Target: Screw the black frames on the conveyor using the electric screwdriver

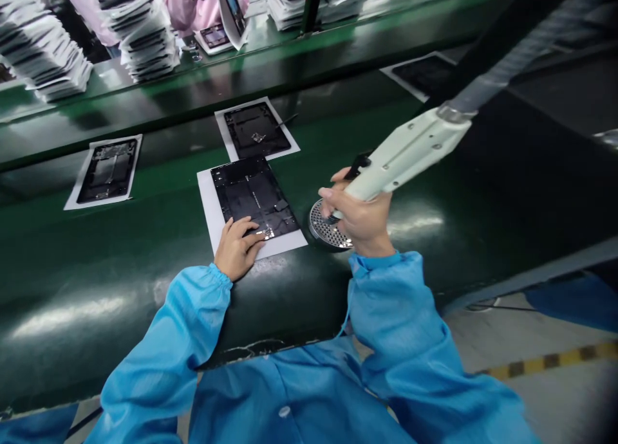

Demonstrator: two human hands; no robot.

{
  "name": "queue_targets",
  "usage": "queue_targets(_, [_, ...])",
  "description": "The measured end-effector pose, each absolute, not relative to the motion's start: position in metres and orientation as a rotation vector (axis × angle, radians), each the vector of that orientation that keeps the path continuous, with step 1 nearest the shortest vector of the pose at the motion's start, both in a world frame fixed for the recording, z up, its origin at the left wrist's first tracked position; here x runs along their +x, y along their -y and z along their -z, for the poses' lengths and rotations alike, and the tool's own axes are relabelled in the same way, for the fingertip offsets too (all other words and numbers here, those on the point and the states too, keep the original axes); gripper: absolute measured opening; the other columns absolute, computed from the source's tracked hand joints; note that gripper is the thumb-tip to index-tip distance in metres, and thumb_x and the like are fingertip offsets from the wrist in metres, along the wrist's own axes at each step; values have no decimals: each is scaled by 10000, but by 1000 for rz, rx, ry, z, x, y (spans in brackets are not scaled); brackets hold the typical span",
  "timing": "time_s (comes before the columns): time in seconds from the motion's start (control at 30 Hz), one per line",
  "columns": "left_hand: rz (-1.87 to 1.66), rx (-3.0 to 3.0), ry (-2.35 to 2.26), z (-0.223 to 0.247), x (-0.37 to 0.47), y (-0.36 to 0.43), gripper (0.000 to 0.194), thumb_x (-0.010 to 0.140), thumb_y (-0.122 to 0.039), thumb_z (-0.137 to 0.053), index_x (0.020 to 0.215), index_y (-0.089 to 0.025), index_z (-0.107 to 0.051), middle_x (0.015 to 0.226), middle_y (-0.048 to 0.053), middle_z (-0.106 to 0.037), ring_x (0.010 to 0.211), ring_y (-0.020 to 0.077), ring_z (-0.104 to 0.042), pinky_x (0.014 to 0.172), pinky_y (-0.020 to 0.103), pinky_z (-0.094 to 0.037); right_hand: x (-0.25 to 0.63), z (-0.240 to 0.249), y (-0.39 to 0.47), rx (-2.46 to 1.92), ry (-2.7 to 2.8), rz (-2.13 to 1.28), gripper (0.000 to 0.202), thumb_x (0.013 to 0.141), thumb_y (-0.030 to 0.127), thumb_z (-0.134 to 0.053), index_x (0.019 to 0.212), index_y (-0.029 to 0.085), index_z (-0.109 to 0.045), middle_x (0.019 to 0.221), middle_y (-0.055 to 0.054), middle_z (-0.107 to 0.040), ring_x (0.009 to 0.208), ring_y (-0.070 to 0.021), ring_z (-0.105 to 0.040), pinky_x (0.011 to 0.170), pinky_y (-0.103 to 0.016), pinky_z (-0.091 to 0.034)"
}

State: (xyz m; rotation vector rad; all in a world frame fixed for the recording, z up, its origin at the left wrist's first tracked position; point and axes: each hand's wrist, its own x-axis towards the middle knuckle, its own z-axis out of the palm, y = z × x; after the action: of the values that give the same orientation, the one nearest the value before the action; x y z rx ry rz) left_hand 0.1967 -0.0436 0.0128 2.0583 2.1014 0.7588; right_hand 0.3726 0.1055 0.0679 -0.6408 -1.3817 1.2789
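Observation:
My right hand (364, 215) is wrapped round a pale green powered screwdriver (400, 154), which slants up to the right into a hose. Its lower end points at a round, perforated metal screw tray (333, 228), partly hidden behind my fingers. My left hand (239, 246) rests with fingers apart on the bottom edge of an opened black tablet housing (253, 196), touching it near a small board. Under the housing lies a white sheet (210, 209). Whether the screwdriver's tip touches the tray cannot be seen.
Other opened tablet housings on white sheets lie on the green work surface, one at left (109, 170), one behind (255, 129), one at far right (422, 74). Beyond a ledge stand stacks of wrapped sheets (145, 38). A person in pink sleeves (178, 6) handles a tablet there.

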Motion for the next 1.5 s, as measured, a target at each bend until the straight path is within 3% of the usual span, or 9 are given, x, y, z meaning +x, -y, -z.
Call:
queue_targets(0.23, [-818,2055,-2111,-10,190,43,176,877,-286,-596,985,-224,-720,1152,83,-661,1233,267,-544,1121,538,-305,374,-59,-113,-735,1372,-1248,269,619,288,-724,762,235,-502,412,119,-505,340,-98,-468,427,-283,-449])
queue_targets(0.63, [-865,2097,-2108,-11,186,43,182,882,-305,-586,969,-215,-719,1136,90,-673,1219,271,-557,1114,527,-324,360,-60,-112,-736,1393,-1321,234,633,252,-698,841,219,-594,419,110,-500,357,-95,-460,426,-274,-400])
queue_targets(1.17, [-849,2135,-2118,-12,186,44,200,895,-334,-568,956,-218,-720,1130,86,-679,1206,265,-567,1099,522,-345,358,-62,-109,-787,1420,-1318,227,628,205,-677,840,181,-601,446,106,-509,380,-88,-489,459,-267,-443])
queue_targets(1.33, [-810,2090,-2324,-13,192,43,211,870,-383,-616,957,-220,-717,1169,96,-672,1265,314,-511,1102,599,-272,361,-60,-112,-758,1417,-1304,220,625,189,-683,832,188,-609,435,110,-512,364,-88,-485,436,-263,-428])
queue_targets(1.5, [-702,1993,-2455,-12,199,38,312,857,-445,-629,1052,-215,-706,1251,120,-635,1277,325,-492,1067,595,-322,357,-66,-102,-641,1355,-1251,225,657,191,-680,864,214,-596,431,112,-527,351,-87,-478,432,-263,-423])
